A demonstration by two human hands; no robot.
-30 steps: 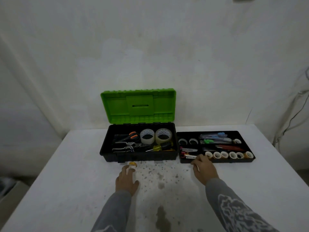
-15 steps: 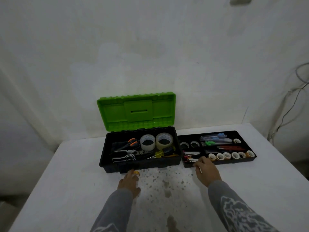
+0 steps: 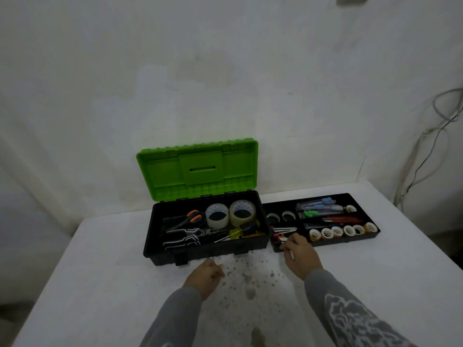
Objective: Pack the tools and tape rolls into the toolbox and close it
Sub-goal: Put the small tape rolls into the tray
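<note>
A white, stained table point(image 3: 100, 284) stands against a pale wall. On it, toward the back and left of centre, sits the black plastic toolbox point(image 3: 208, 254), its bright green ribbed lid point(image 3: 162, 171) standing open and leaning back at the wall. Inside, from the left, lie orange-handled scissors point(image 3: 193, 217), black-and-white-handled pliers point(image 3: 188, 237), two wide clear tape rolls point(image 3: 217, 216) on edge side by side, and a yellow-handled screwdriver point(image 3: 236, 233).

In front of the box, the left hand point(image 3: 204, 275) hangs just above the table with its fingers curled. They pinch a small yellow-orange thing point(image 3: 221, 265), of which only a sliver shows, too little to name.

The right hand point(image 3: 302, 256) rests at the near left corner of a shallow black divided tray point(image 3: 350, 242), which touches the toolbox's right side. Its fingers bend over the rim, and whether they grip anything cannot be told. A white streak shows at the palm. The tray holds a row of small tape rolls point(image 3: 337, 231) along its front and blurred pen-like tools point(image 3: 318, 209) behind. The hand hides the corner compartment.

Grey cables point(image 3: 426, 156) hang at the far right.
</note>
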